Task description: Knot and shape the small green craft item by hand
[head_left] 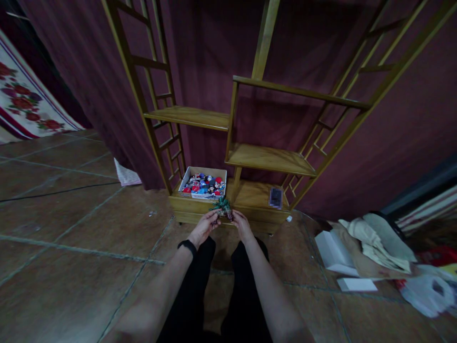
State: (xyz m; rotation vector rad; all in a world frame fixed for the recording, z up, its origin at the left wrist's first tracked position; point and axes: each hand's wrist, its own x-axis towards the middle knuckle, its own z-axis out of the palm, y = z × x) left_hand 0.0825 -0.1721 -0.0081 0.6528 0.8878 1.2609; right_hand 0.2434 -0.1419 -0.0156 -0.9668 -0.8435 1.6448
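The grip of left hand (203, 229) and right hand (243, 226) pinched a green bundle (223, 206), whose edge-only hold might have slipped.

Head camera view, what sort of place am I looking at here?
Probably an indoor storage or backstage corner, though I can't be sure: an open wooden shelf unit stands before a dark reddish curtain, on a tiled floor.

Green and purplish bundle (224, 206), maroon curtain (203, 71), yellow-brown shelves (271, 158), red-flowered white cloth (31, 97)
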